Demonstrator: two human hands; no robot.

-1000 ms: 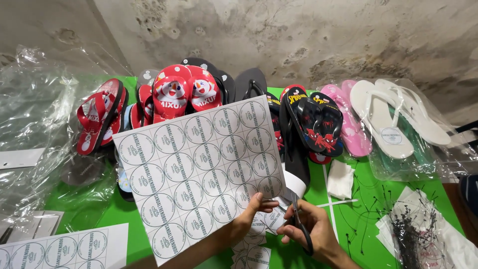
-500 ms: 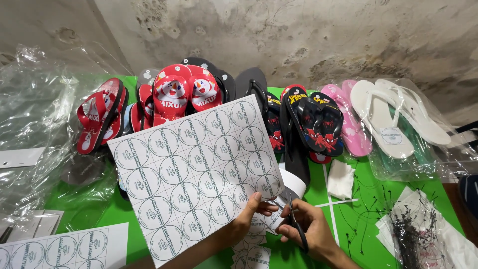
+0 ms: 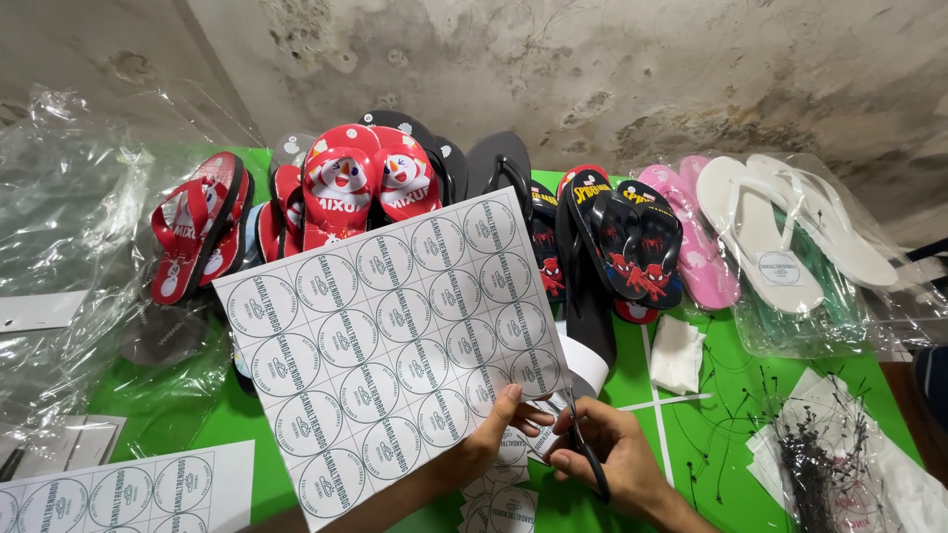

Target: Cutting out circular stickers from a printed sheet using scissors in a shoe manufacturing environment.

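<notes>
A white sheet of round printed labels (image 3: pixel 385 345) is held up over the green table (image 3: pixel 726 434), tilted so that its far corner rises toward the row of sandals. It is pinched at its near right corner by the left hand (image 3: pixel 499 424), thumb on the printed face and fingers closed behind. Just beside that corner, a pair of dark-handled scissors (image 3: pixel 585 449) is gripped by the right hand (image 3: pixel 612 459), fingers closed about the handles; the blades are set at the sheet's edge, though whether they are parted cannot be told, since they are small and partly covered. Cut label squares (image 3: pixel 509 489) lie below the hands. A second label sheet (image 3: pixel 118 494) lies flat at the near left. Behind the held sheet, red sandals (image 3: pixel 360 188), black sandals with a red figure (image 3: pixel 622 247), a pink pair (image 3: pixel 691 237) and a white pair (image 3: pixel 780 232) are lined up. Clear plastic bags (image 3: pixel 69 227) are heaped at the left, and a bundle of black tag loops (image 3: pixel 825 464) lies at the right.
</notes>
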